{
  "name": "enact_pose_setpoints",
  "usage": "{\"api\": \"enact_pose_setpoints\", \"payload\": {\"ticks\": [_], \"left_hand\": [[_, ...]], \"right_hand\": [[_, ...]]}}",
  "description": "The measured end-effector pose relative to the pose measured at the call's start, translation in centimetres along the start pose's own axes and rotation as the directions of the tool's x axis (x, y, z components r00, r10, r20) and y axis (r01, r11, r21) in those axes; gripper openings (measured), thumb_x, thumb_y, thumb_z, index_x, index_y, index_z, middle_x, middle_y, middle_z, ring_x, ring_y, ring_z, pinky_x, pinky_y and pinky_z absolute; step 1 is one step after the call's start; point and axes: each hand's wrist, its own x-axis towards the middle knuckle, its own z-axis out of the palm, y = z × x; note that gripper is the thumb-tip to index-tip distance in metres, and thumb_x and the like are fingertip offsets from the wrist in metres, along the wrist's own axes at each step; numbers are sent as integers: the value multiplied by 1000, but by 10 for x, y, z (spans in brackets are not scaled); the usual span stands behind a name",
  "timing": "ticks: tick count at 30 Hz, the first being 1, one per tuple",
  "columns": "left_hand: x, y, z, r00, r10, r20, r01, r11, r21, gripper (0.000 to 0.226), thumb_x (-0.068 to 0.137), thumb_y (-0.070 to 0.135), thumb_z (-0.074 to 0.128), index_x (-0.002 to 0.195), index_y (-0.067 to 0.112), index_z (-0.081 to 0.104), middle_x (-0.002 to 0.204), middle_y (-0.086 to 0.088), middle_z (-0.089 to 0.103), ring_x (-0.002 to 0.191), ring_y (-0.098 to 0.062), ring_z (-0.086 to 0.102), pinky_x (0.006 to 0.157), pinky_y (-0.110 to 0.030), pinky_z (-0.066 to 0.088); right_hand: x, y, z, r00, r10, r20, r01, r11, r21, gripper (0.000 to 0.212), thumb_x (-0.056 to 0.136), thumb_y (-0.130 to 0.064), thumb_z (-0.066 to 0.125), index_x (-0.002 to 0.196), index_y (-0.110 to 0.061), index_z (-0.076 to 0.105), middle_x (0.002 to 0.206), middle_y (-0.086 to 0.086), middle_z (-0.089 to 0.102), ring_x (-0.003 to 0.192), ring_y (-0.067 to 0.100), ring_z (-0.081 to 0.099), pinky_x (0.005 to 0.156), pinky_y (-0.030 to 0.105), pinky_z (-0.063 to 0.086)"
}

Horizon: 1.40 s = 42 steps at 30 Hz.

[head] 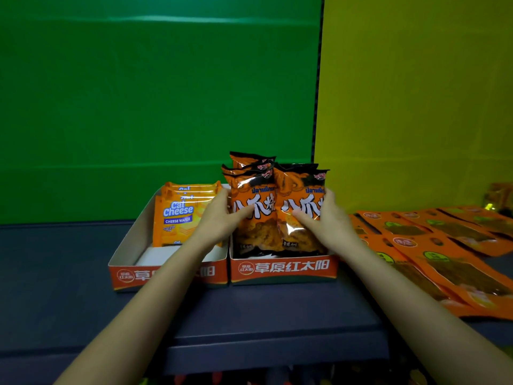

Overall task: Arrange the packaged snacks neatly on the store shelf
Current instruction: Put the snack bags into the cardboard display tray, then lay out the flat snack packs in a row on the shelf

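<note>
My L hand [219, 218] & R hand [324, 222] grip front snack bags [259, 233] in tray [283, 269]; uneven squeeze could topple rear ones.

Single head camera, close, facing forward-down over shelf [263, 309] toward backwall.

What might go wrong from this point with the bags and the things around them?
1. The bags stand well above the low front wall of the right tray, gripped by the left hand and right hand; once released, they might tip forward.
2. The right forearm passes close beside loose, overlapping pouches; drawing it back may nudge them further out of line.
</note>
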Motion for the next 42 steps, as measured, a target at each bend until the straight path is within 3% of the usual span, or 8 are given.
{"api": "enact_pose_setpoints", "payload": {"ticks": [5, 8, 11, 15, 19, 23, 30, 42], "left_hand": [[0, -4, -5, 996, 59, -74, -41, 974, 223, 52, 86, 29, 64, 128, 7, 43, 124, -10, 53, 103, -19, 52, 83, -30, 43], [-3, -7, -16, 982, 141, -124, -89, 931, 355, 63, 86, 32, 64, 134, 4, 36, 131, -12, 46, 118, -25, 47, 94, -34, 41], [-12, -11, -35, 957, 255, -141, -143, 832, 536, 56, 88, 35, 59, 132, 6, 41, 129, -11, 50, 119, -26, 47, 96, -36, 41], [-34, -24, -74, 941, 323, -99, -151, 665, 732, 50, 84, 47, 32, 102, 11, 61, 101, -7, 66, 97, -30, 60, 75, -38, 47], [-65, -44, -128, 968, 220, -119, -27, 565, 825, 58, 78, 50, 21, 90, 11, 62, 90, -9, 66, 87, -33, 62, 68, -39, 48], [-104, -68, -203, 963, 189, -193, 76, 496, 865, 34, 93, 41, 41, 109, 16, 59, 110, -2, 64, 105, -25, 58, 82, -35, 45], [-191, -119, -349, 942, 81, -327, 265, 421, 867, 29, 93, 42, 45, 111, 23, 56, 111, 6, 62, 105, -17, 57, 74, -28, 41], [-328, -180, -555, 885, -61, -462, 461, 264, 847, 27, 91, 44, 46, 102, 21, 56, 106, 5, 63, 102, -19, 58, 63, -27, 32]], "right_hand": [[-3, -3, -6, 996, -81, -22, 79, 995, -55, 98, 83, -47, 62, 151, -10, 2, 160, 8, 7, 146, 25, 12, 117, 39, 18], [-7, -15, -11, 971, -191, -144, 188, 981, -38, 97, 83, -46, 62, 151, -13, 1, 160, 3, 1, 147, 21, 4, 117, 34, 11], [-12, -39, -12, 906, -367, -210, 358, 930, -82, 82, 87, -36, 62, 151, -16, 15, 159, 0, 12, 146, 17, 11, 112, 26, 11], [-29, -83, 12, 836, -548, -27, 546, 836, -48, 57, 88, -29, 59, 141, -18, 40, 146, -1, 40, 136, 15, 34, 108, 22, 23], [-50, -132, 61, 746, -647, 155, 657, 754, -15, 48, 82, -35, 49, 127, -19, 55, 129, -1, 56, 124, 19, 48, 103, 33, 39], [-73, -193, 115, 655, -697, 291, 730, 684, -2, 41, 89, -33, 54, 128, -23, 52, 130, -3, 54, 124, 17, 47, 102, 36, 40], [-141, -311, 205, 515, -762, 392, 802, 590, 94, 42, 93, -41, 48, 133, -30, 45, 135, -13, 49, 126, 11, 44, 99, 32, 42], [-248, -493, 347, 441, -783, 439, 778, 577, 249, 39, 91, -43, 51, 128, -31, 50, 131, -12, 53, 123, 12, 48, 91, 34, 45]]}}
